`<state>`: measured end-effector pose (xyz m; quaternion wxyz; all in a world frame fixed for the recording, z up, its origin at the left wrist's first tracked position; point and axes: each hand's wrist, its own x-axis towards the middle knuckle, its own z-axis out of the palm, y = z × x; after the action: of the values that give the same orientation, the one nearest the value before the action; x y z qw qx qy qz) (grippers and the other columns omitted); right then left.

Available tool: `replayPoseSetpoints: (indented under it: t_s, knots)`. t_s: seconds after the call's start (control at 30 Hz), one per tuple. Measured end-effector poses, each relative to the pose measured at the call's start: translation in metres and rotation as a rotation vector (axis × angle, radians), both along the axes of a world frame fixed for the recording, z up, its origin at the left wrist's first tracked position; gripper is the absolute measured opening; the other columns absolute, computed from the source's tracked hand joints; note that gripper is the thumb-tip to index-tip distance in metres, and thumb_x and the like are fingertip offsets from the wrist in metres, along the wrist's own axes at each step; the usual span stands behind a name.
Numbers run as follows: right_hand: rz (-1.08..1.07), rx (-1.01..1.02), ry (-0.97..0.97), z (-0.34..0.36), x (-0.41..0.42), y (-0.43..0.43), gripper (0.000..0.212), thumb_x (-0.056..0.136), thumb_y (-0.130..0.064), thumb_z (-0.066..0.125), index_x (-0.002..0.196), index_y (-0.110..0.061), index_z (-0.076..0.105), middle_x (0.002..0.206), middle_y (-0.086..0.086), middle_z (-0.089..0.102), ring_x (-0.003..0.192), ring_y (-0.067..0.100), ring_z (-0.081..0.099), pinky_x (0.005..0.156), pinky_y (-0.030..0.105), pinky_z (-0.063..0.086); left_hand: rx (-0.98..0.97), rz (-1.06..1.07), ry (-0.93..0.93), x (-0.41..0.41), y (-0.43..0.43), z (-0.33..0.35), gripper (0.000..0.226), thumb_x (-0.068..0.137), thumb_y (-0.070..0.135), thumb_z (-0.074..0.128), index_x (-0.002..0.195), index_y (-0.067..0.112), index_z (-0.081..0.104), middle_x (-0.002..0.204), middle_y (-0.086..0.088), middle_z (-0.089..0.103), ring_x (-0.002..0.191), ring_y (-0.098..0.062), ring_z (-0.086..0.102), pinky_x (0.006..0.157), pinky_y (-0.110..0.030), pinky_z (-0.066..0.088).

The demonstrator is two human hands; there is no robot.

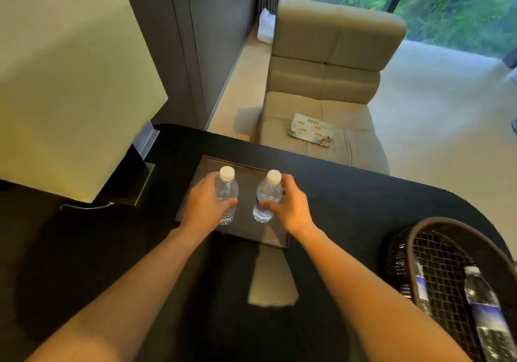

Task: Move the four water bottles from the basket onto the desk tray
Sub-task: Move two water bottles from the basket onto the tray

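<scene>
Two clear water bottles with white caps stand upright on the dark desk tray at the middle of the black desk. My left hand wraps the left bottle. My right hand wraps the right bottle. At the lower right stands a dark woven basket with a handle. Inside it lie a bottle with a blue label and a second bottle partly hidden behind the handle.
A large lamp with a pale shade stands at the left, its base beside the tray. A beige chair with a leaflet on its seat stands beyond the desk's far edge. A window is at the back right.
</scene>
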<state>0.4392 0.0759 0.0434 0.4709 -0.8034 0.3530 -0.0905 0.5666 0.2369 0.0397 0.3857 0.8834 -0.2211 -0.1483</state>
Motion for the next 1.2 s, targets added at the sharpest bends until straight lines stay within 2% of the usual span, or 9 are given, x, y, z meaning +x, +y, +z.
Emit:
replayPoseSetpoints:
  t_s: [0.13, 0.3, 0.53, 0.67, 0.93, 1.1, 1.2]
  knots:
    - [-0.012, 0.043, 0.013, -0.020, 0.054, 0.008, 0.061, 0.084, -0.016, 0.085, 0.134, -0.024, 0.049, 0.139, 0.004, 0.063, 0.130, 0.025, 0.059, 0.102, 0.037, 0.051, -0.011, -0.014, 0.030, 0.056, 0.001, -0.021, 0.071, 0.075, 0.019, 0.089, 0.137, 0.020, 0.053, 0.136, -0.004, 0.060, 0.131, -0.024, 0.056, 0.102, -0.045, 0.053]
    - [-0.027, 0.024, 0.011, -0.034, 0.111, 0.013, 0.064, 0.084, -0.013, 0.085, 0.129, -0.035, 0.045, 0.140, 0.001, 0.062, 0.132, 0.023, 0.058, 0.108, 0.047, 0.052, -0.039, -0.039, 0.043, 0.108, -0.005, -0.042, 0.073, 0.079, 0.017, 0.086, 0.142, 0.020, 0.049, 0.141, -0.004, 0.057, 0.133, -0.023, 0.053, 0.104, -0.044, 0.052]
    - [-0.073, -0.004, -0.010, -0.038, 0.159, 0.006, 0.066, 0.082, -0.014, 0.086, 0.136, -0.022, 0.048, 0.140, 0.006, 0.063, 0.132, 0.027, 0.058, 0.109, 0.049, 0.052, -0.060, -0.100, -0.023, 0.151, -0.028, -0.050, 0.074, 0.081, 0.016, 0.084, 0.145, 0.019, 0.046, 0.143, -0.006, 0.054, 0.135, -0.025, 0.051, 0.104, -0.038, 0.047]
    - [-0.096, -0.022, -0.007, -0.039, 0.171, 0.003, 0.067, 0.083, -0.014, 0.086, 0.138, -0.020, 0.048, 0.141, 0.007, 0.063, 0.133, 0.028, 0.058, 0.110, 0.051, 0.051, -0.068, -0.110, -0.045, 0.162, -0.036, -0.050, 0.074, 0.083, 0.014, 0.083, 0.146, 0.017, 0.045, 0.144, -0.008, 0.053, 0.136, -0.027, 0.050, 0.107, -0.044, 0.049]
    - [-0.137, 0.005, -0.013, -0.038, 0.176, 0.006, 0.071, 0.083, -0.010, 0.085, 0.142, -0.018, 0.045, 0.143, 0.009, 0.061, 0.135, 0.029, 0.056, 0.111, 0.052, 0.050, -0.079, -0.118, -0.037, 0.166, -0.041, -0.053, 0.076, 0.083, 0.012, 0.082, 0.148, 0.018, 0.043, 0.147, -0.009, 0.052, 0.139, -0.028, 0.048, 0.104, -0.037, 0.044]
    - [-0.116, 0.027, 0.010, -0.038, 0.162, 0.009, 0.086, 0.080, -0.016, 0.089, 0.150, -0.015, 0.039, 0.150, 0.010, 0.055, 0.139, 0.030, 0.053, 0.114, 0.050, 0.047, -0.029, -0.069, 0.042, 0.159, -0.036, -0.050, 0.094, 0.082, 0.016, 0.083, 0.158, 0.018, 0.028, 0.156, -0.010, 0.044, 0.145, -0.030, 0.041, 0.113, -0.049, 0.042]
    - [-0.071, 0.011, 0.074, -0.038, 0.141, 0.012, 0.092, 0.083, -0.023, 0.086, 0.157, -0.015, 0.032, 0.160, 0.010, 0.046, 0.147, 0.029, 0.045, 0.118, 0.046, 0.041, 0.018, -0.018, 0.059, 0.145, -0.027, -0.047, 0.083, 0.081, 0.020, 0.084, 0.150, 0.013, 0.038, 0.147, -0.013, 0.051, 0.138, -0.030, 0.049, 0.105, -0.037, 0.045]
